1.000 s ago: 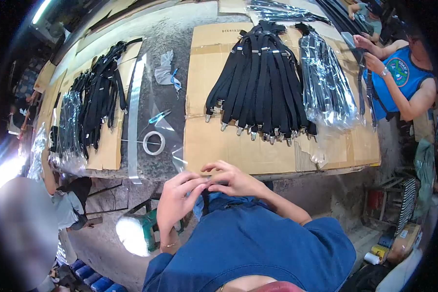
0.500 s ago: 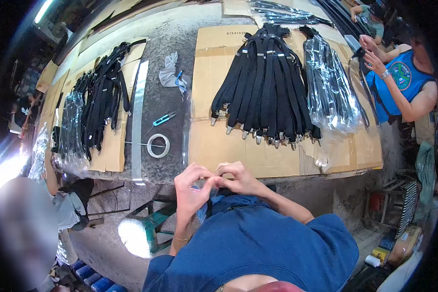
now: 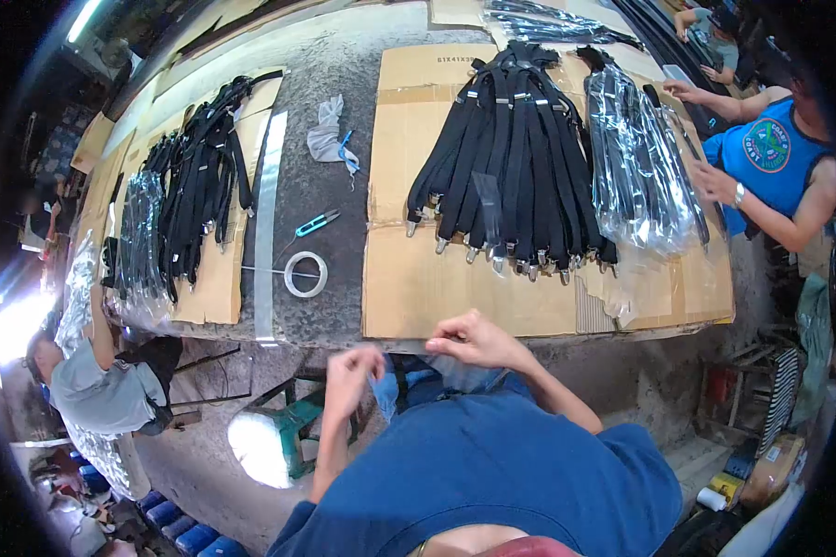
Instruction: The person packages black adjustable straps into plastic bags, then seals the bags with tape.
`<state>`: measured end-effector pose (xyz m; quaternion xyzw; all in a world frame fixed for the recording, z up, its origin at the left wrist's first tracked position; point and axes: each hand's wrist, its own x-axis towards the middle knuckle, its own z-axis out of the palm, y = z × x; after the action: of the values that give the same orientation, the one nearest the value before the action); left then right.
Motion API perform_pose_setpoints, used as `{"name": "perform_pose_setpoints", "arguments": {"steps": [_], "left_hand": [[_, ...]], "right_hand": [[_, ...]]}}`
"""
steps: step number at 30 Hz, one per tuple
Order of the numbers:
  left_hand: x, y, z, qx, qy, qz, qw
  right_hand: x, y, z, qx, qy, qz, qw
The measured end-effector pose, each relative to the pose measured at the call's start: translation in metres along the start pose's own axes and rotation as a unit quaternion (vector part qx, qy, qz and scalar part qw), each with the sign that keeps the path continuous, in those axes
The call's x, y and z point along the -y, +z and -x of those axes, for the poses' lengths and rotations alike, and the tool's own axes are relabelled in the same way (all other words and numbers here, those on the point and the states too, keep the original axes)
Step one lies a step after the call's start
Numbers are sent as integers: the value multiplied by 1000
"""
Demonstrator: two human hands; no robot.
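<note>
My right hand (image 3: pixel 478 340) is at the table's front edge, its fingers pinched on a thin piece of clear plastic (image 3: pixel 457 373) that hangs below them, over my lap. To its left my left hand (image 3: pixel 351 376) is blurred by motion, so what its fingers hold, if anything, does not show. Beyond my hands a fan of black suspenders (image 3: pixel 515 167) with metal clips lies on a cardboard sheet (image 3: pixel 409 297). Across the suspenders a narrow translucent strip (image 3: pixel 489 209) shows.
Suspenders in clear plastic (image 3: pixel 636 167) lie right of the fan; another black bundle (image 3: pixel 200 176) lies left. Between them are thread snips (image 3: pixel 318 223), a tape roll (image 3: pixel 306 275) and a grey cloth (image 3: pixel 327 135). Co-workers are at right (image 3: pixel 776 158) and left (image 3: pixel 102 385).
My hands were together and have moved apart, the left one leftward and down, the right one rightward. The translucent strip now shows over the suspenders. The co-worker at right has lowered one hand.
</note>
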<state>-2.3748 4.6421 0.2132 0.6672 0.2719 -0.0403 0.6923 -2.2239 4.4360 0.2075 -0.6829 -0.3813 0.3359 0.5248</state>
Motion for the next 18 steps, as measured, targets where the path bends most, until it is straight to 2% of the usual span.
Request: {"name": "perform_pose_setpoints", "arguments": {"steps": [2,4,6,7,8,11,13,14,16,17,18], "left_hand": [[69,-19,19,94,-147,-225,959],[83,-10,57,144,-152,-350,913],[98,-7,74,118,-191,-326,918],[108,-6,80,93,-221,-303,922],[125,-8,83,91,-225,-302,922],[146,-11,87,111,-261,-273,919],[110,2,97,87,-289,-157,940],[119,1,100,85,-290,-159,940],[138,-1,106,72,-179,-169,967],[141,0,107,73,-180,-172,966],[137,4,105,48,-230,-156,959]], "right_hand": [[-18,-6,11,22,20,0,1000],[-35,-10,19,28,61,44,997],[-53,-6,21,18,42,48,998],[-51,-10,20,19,74,45,996],[-51,-12,20,20,104,44,993],[-71,-8,17,-8,91,20,996],[-79,-7,17,-27,92,-4,995],[-86,-6,17,-28,104,-43,993],[-98,-6,15,-33,114,-83,989],[-103,-4,15,-40,92,-96,990],[-101,-4,14,-47,72,-108,990]]}}
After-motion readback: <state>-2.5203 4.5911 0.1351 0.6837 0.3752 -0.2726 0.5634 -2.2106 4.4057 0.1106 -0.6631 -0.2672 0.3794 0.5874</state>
